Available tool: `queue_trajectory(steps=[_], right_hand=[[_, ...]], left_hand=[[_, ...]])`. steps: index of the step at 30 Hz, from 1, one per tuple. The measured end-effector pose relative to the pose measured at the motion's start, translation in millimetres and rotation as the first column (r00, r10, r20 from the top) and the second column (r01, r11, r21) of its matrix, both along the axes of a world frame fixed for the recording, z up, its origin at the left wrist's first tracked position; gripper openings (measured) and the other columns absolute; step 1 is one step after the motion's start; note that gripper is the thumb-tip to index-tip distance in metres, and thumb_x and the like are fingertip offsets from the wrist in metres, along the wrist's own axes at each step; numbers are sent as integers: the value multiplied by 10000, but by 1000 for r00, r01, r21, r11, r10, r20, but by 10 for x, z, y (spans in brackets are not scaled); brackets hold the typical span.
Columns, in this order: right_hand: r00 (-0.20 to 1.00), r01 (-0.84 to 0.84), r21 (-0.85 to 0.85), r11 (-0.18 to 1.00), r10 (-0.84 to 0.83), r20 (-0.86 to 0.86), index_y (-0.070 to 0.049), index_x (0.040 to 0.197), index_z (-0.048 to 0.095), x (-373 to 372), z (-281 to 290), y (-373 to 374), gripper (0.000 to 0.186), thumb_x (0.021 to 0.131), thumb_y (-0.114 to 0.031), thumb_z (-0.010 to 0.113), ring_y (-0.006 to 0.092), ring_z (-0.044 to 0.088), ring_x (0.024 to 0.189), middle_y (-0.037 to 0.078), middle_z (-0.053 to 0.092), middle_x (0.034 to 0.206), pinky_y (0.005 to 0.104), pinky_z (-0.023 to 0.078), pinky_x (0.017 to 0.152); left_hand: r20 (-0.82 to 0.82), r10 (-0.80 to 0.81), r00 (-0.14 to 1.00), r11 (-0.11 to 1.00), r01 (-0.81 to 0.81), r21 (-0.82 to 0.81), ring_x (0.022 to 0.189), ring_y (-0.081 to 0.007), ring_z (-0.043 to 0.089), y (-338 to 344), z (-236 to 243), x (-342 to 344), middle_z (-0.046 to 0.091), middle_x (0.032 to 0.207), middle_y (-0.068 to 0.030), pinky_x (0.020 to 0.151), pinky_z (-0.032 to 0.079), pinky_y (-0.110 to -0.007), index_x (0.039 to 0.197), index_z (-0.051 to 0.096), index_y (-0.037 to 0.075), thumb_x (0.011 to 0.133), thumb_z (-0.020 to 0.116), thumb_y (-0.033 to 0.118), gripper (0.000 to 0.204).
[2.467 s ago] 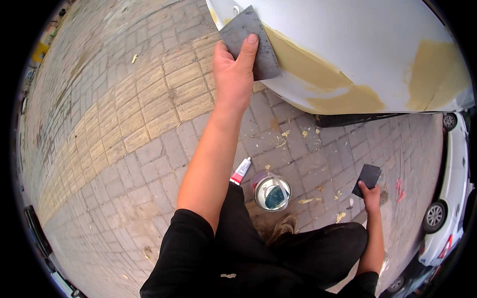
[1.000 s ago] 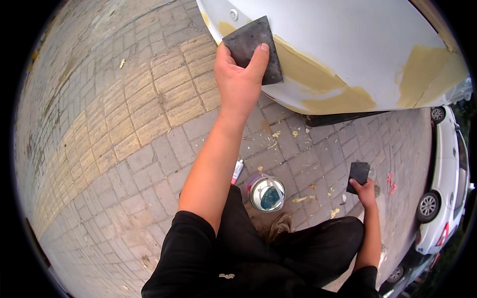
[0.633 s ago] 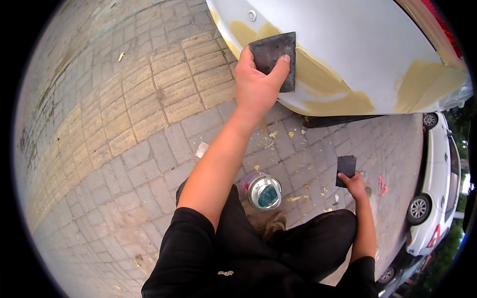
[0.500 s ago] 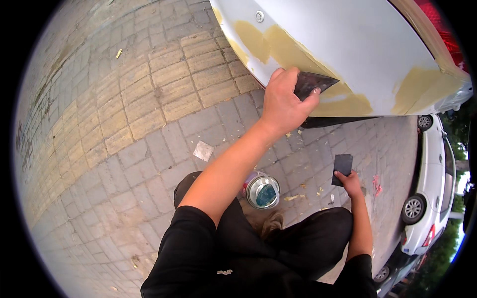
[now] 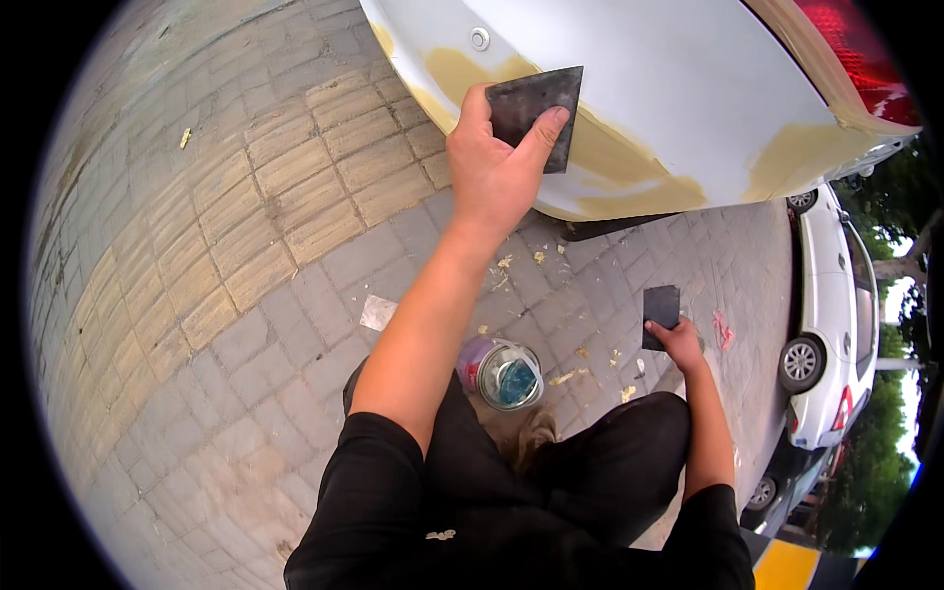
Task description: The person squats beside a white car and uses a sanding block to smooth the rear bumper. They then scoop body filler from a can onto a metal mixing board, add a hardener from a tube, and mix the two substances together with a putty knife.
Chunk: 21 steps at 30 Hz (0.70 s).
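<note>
My left hand (image 5: 497,172) grips a dark flat square spreader (image 5: 536,110) and presses it against the white car bumper (image 5: 688,88), over a band of yellowish filler (image 5: 629,167). My right hand (image 5: 677,339) hangs low near my knee and holds a second dark square spreader (image 5: 661,313) upright above the paving. An open can with bluish contents (image 5: 501,374) stands on the ground between my arms, just in front of my legs.
Grey and tan paving bricks (image 5: 256,246) cover the ground, with filler crumbs and a scrap of paper (image 5: 378,313) on them. A red tail light (image 5: 855,44) is at top right. A white parked car (image 5: 831,324) stands to the right.
My left hand has slid the spreader along the bumper, down to its lower edge and back up onto the filler band. My right hand has stayed low with its spreader.
</note>
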State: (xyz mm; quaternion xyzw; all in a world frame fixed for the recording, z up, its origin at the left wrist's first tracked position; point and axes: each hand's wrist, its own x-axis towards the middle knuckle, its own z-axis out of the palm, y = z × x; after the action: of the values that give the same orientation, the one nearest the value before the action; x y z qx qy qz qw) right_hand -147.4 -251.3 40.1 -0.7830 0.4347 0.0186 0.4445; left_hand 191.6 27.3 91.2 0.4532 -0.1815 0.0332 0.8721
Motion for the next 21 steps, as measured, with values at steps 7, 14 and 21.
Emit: queue_trajectory(steps=[7, 14, 21], right_hand=[[981, -157, -54, 986, 150, -120, 26, 1009, 682, 91, 105, 190, 226, 852, -115, 763, 89, 628, 802, 22, 707, 910, 289, 537, 731], [990, -139, 69, 988, 141, -29, 16, 1024, 680, 174, 290, 337, 212, 858, -93, 755, 86, 630, 811, 19, 707, 923, 282, 537, 762], [998, -56, 60, 997, 56, 10, 22, 1008, 677, 235, 180, 107, 205, 856, -93, 755, 100, 645, 817, 25, 708, 922, 283, 540, 758]], left_hand=[[-18, -43, 999, 998, 42, -42, 889, -130, 648, -5, 86, 7, 692, 993, -97, 793, 532, -277, 1078, 548, -38, 845, 750, 38, 318], [4, -79, 997, 997, 79, 8, 890, -141, 650, 20, 65, 60, 686, 1006, -106, 794, 537, -290, 1104, 534, -27, 833, 771, 70, 372], [-1, -81, 997, 995, 80, 59, 879, -134, 646, 44, 127, 32, 687, 1000, -95, 783, 533, -281, 1104, 536, -26, 832, 760, 56, 362]])
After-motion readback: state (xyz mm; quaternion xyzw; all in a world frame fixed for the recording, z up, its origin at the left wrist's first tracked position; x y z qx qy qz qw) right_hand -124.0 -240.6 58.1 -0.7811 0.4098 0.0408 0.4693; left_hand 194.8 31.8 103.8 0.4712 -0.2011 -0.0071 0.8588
